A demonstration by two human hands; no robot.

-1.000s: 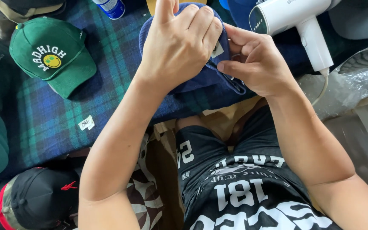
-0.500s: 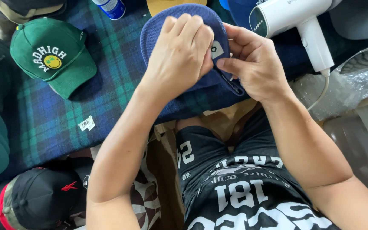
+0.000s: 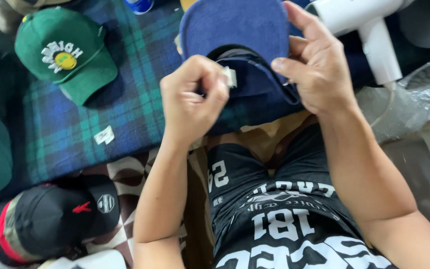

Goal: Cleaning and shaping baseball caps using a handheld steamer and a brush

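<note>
A blue cap [image 3: 235,25] lies upside down on a blue and green plaid cloth [image 3: 125,104], its opening turned toward me. My left hand [image 3: 192,102] pinches a small pale tag [image 3: 230,77] at the cap's inner edge. My right hand [image 3: 314,65] grips the cap's right side, thumb inside the rim and fingers over the crown.
A green cap with a yellow face patch [image 3: 65,52] lies at the upper left. A black cap with a red mark [image 3: 60,214] sits at the lower left. A white hair dryer [image 3: 369,25] rests at the upper right, above clear plastic wrap [image 3: 414,109].
My left hand has come off the top of the blue cap and dropped to its inner edge, now pinching the tag. The cap's opening shows more. My right hand keeps its grip.
</note>
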